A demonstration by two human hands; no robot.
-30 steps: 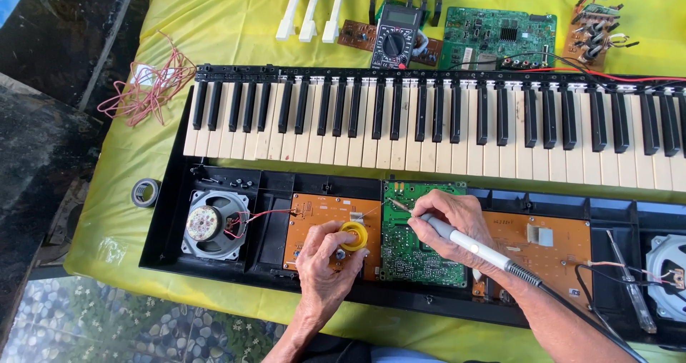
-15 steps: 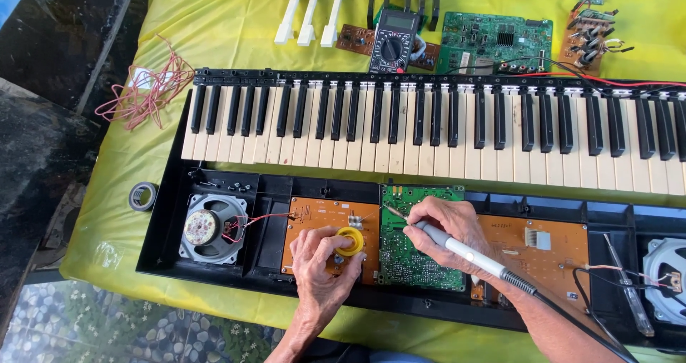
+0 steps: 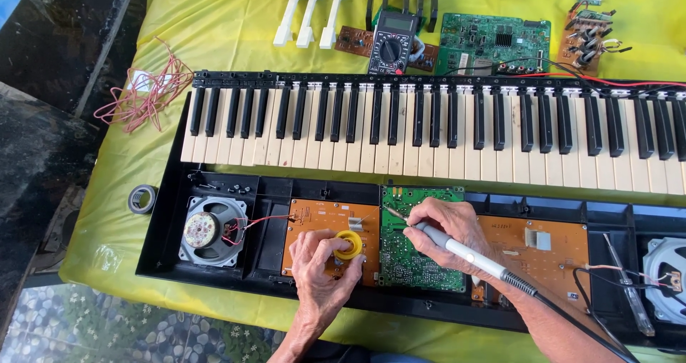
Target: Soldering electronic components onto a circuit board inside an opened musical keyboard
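Over the preceding second the right hand (image 3: 446, 231) shifted slightly, fingers closed around the soldering iron (image 3: 457, 247), bringing its tip to the green board's (image 3: 418, 238) top edge. The left hand (image 3: 321, 263) stayed pinching the yellow spool (image 3: 349, 245) on the orange board (image 3: 314, 220).

Yellow-covered table (image 3: 214, 20); opened keyboard (image 3: 429, 131), multimeter (image 3: 391, 43), green circuit board (image 3: 493, 43), tape roll (image 3: 142, 199), red wire tangle (image 3: 143, 95)
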